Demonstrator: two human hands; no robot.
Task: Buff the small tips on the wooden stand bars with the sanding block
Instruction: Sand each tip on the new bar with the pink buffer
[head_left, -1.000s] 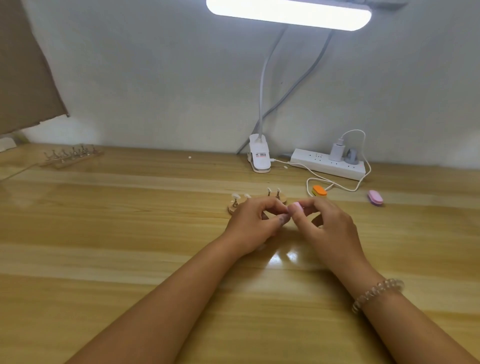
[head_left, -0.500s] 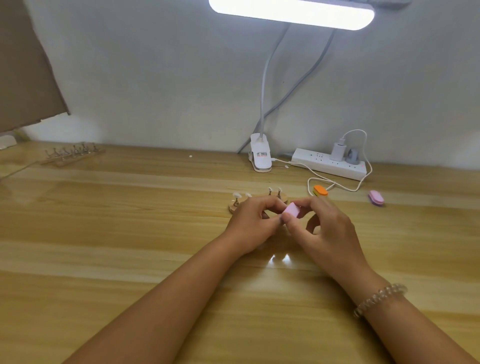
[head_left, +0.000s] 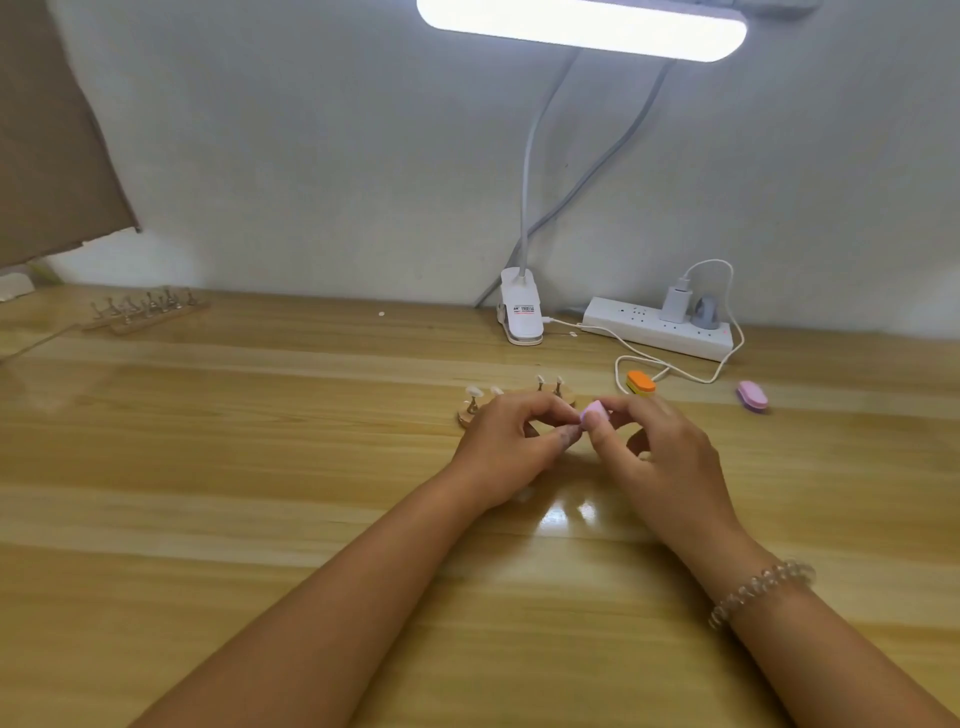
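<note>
A small wooden stand bar (head_left: 467, 415) lies at the table's middle, with small pale tips (head_left: 474, 391) on metal holders; my hands hide its centre. My right hand (head_left: 660, 452) pinches a small pink sanding block (head_left: 594, 414) between thumb and fingers, just right of the bar's hidden middle. My left hand (head_left: 511, 441) has its fingers curled and pinched together right beside the block; what it pinches is hidden. Two more tips (head_left: 549, 382) stand behind my left fingers.
A second wooden stand bar (head_left: 148, 312) with holders lies far left at the back. An orange block (head_left: 640, 383) and a pink block (head_left: 752, 396) lie to the right. A clip lamp base (head_left: 522, 314), power strip (head_left: 657, 327) and white cable sit by the wall.
The pink sanding block has turned up into view between my right fingers and shifted slightly. Both hands stay at the stand bar.
</note>
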